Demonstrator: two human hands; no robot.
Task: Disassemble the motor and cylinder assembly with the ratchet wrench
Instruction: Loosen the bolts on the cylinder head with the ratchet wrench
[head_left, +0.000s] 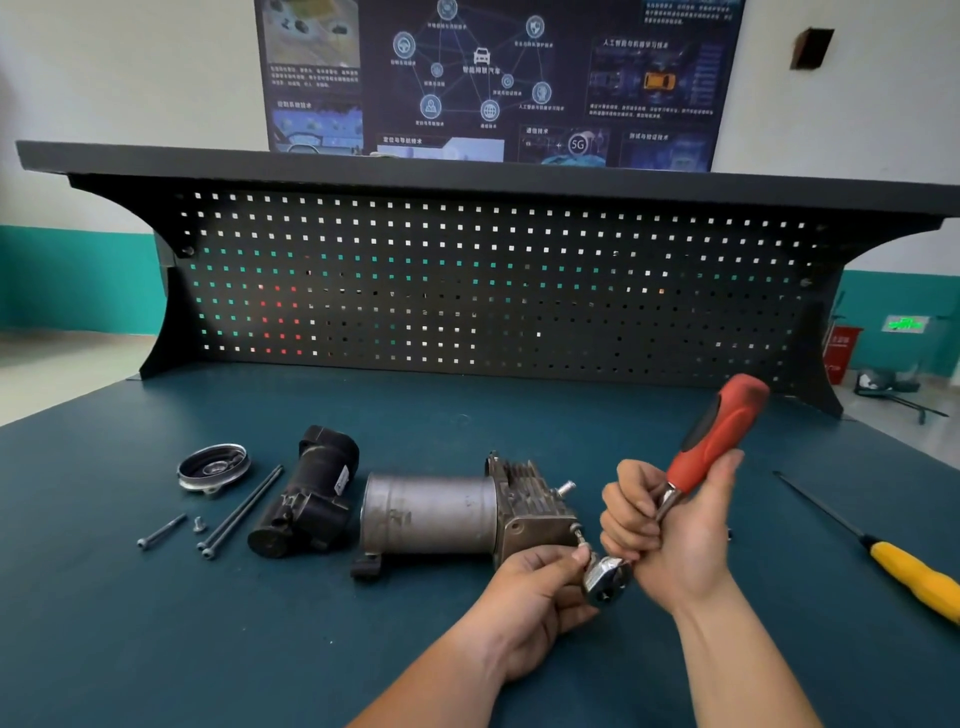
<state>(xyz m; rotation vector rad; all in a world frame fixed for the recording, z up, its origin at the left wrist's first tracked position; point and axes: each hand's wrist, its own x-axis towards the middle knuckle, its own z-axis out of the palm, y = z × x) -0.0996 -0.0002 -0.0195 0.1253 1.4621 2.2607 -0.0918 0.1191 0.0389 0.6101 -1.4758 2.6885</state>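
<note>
Gripping the ratchet wrench, the right hand holds it on a bolt of the cylinder assembly at six o'clock on the desk while the left hand pinches the socket; motor, end cap and long bolts already lie freed at nine o'clock, so roughly halfway, I'd judge

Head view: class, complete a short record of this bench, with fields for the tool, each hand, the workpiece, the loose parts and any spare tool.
Tool: ratchet wrench, red handle, head at a bolt on the cylinder's end
Right hand: grips the wrench shank
Left hand: pinches that bolt
Workpiece: silver cylinder assembly, on its side
Loose parts: black motor, round cap, two long bolts, short bolt, small screw
Spare tool: yellow-handled screwdriver, far right
</note>
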